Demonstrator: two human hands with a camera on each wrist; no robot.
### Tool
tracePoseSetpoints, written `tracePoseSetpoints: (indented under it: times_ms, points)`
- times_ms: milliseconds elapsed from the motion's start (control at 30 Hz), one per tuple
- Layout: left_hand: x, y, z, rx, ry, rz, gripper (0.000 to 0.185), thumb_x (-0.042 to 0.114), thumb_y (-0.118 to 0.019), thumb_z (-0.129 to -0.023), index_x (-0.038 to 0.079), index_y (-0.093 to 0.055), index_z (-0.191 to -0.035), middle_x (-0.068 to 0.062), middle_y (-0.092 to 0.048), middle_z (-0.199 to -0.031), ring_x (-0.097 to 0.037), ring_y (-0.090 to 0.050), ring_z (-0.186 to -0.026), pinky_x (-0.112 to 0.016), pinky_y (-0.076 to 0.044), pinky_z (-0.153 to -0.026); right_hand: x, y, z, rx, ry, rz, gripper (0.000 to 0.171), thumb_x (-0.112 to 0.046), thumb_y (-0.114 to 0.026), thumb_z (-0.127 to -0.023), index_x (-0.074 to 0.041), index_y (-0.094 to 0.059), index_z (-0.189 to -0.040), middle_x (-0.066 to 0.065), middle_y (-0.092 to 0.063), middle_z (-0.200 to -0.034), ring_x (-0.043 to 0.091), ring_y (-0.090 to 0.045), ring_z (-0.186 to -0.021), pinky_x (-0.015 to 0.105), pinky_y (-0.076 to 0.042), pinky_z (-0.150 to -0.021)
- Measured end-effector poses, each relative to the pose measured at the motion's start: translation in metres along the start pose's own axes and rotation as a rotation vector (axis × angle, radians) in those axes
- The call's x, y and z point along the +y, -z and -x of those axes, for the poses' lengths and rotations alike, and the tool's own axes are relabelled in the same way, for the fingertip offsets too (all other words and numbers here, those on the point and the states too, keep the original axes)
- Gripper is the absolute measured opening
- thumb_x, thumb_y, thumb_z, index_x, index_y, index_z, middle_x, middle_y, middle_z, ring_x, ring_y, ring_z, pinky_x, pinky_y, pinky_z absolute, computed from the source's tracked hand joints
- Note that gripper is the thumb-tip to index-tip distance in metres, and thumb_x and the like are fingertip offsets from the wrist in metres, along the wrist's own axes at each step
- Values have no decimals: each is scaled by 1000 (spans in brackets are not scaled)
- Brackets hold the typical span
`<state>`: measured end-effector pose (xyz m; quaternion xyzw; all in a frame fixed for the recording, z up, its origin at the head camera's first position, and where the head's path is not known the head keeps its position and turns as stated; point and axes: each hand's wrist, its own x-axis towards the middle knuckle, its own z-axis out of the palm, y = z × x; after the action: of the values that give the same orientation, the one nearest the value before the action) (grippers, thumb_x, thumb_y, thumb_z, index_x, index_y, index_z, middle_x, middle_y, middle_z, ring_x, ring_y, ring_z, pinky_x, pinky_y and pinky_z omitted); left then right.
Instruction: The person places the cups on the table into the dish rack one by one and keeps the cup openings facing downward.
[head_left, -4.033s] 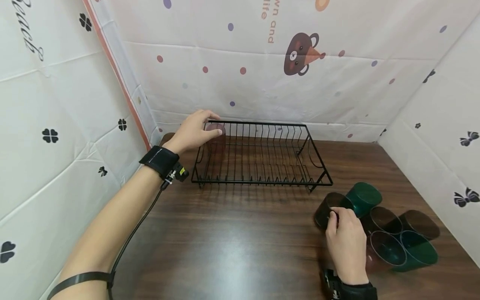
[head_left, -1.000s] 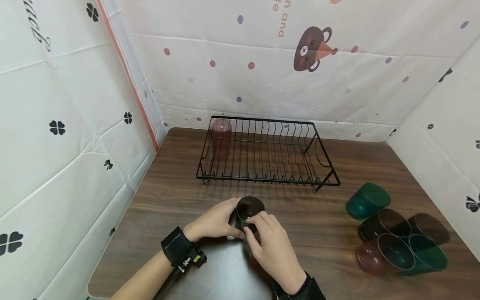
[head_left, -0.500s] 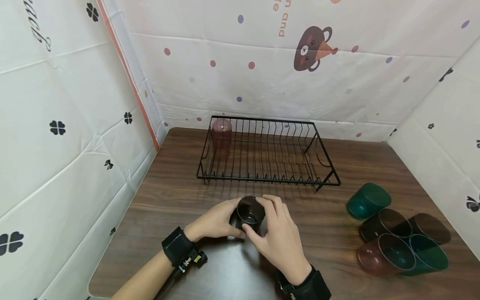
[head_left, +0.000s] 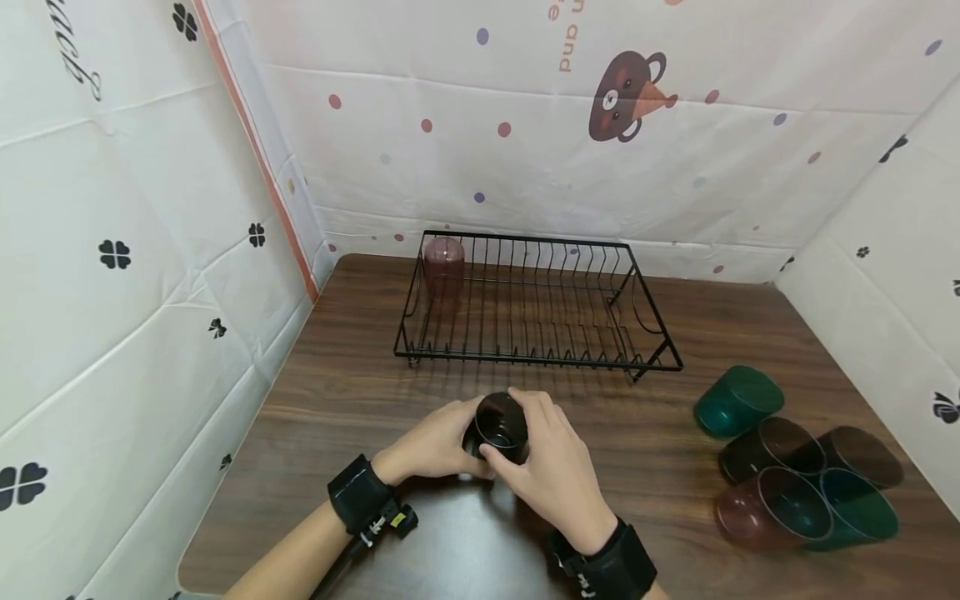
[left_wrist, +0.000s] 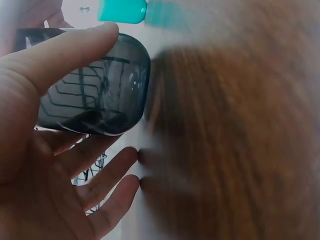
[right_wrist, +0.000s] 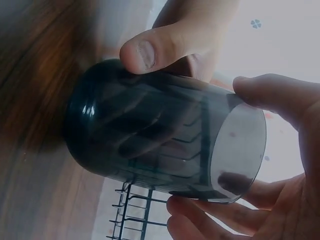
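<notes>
A smoky dark see-through cup (head_left: 501, 425) stands upright, mouth up, in front of the rack. My left hand (head_left: 437, 442) holds it low on its left side, thumb (left_wrist: 75, 52) across the near wall and fingers behind. My right hand (head_left: 553, 467) holds it at the rim from the right, its thumb (right_wrist: 272, 92) and fingers on opposite sides. In the left wrist view the cup's base is at or very near the tabletop; whether it touches is hard to tell. A pink cup (head_left: 444, 267) sits upside down at the left end of the black wire dish rack (head_left: 540, 360).
To the right, a green cup (head_left: 738, 402) stands beside a group of cups: two brown ones (head_left: 768, 450), a pink one (head_left: 772, 510) and another green one (head_left: 858, 512). Patterned cloth walls (head_left: 150, 333) border the wooden table (head_left: 315, 400) at the back and sides.
Four seconds ago my left hand was at the pink cup on the rack, my right at the dark cup among the others. The dark cup moved left to both hands; my right fingers shifted around its rim.
</notes>
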<state>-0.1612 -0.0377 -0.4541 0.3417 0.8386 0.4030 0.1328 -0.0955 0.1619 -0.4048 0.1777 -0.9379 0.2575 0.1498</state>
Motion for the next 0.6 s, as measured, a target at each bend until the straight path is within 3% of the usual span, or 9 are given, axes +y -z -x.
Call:
tracePoseSetpoints:
  times_ms: [167, 267, 400, 500, 600]
  points:
    - [2, 0, 2, -4, 49, -2, 89, 37, -90, -75, 33, -42, -149, 15, -65, -125, -4, -63, -109, -33, -52, -95, -2, 3, -1, -6, 4, -2, 76, -43, -83, -83, -9, -52, -143, 6, -60, -122, 20, -61, -105, 37, -57, -80]
    - [4, 1, 4, -1, 31, 16, 90, 35, -89, -76, 34, -39, -151, 14, -64, -129, -4, -62, -112, -33, -52, -96, -3, 6, -2, -3, 3, -1, 77, -44, -83, -83, -9, -52, -144, 6, -59, -124, 22, -61, -108, 38, -58, -78]
    - [4, 3, 5, -6, 3, 86, 83, 31, -86, -80, 33, -41, -149, 13, -66, -124, -4, -64, -104, -29, -54, -90, -5, 9, -3, 0, -8, -8, 81, -44, -83, -83, -8, -49, -148, 7, -59, -125, 23, -61, -108, 37, -57, -76]
    - [4, 5, 6, -15, 0, 142, 75, 32, -85, -82, 30, -44, -145, 11, -65, -122, -4, -66, -103, -27, -55, -90, -5, 13, -2, -6, -34, -20, 86, -44, -83, -83, -8, -44, -151, 7, -58, -126, 20, -61, -102, 33, -55, -73]
    - [4, 8, 7, -23, 16, 155, 72, 39, -85, -82, 30, -46, -143, 11, -64, -127, -6, -65, -112, -30, -54, -97, -4, 17, 0, -25, -72, -43, 87, -43, -81, -84, -11, -41, -154, 6, -56, -127, 14, -58, -92, 27, -51, -68]
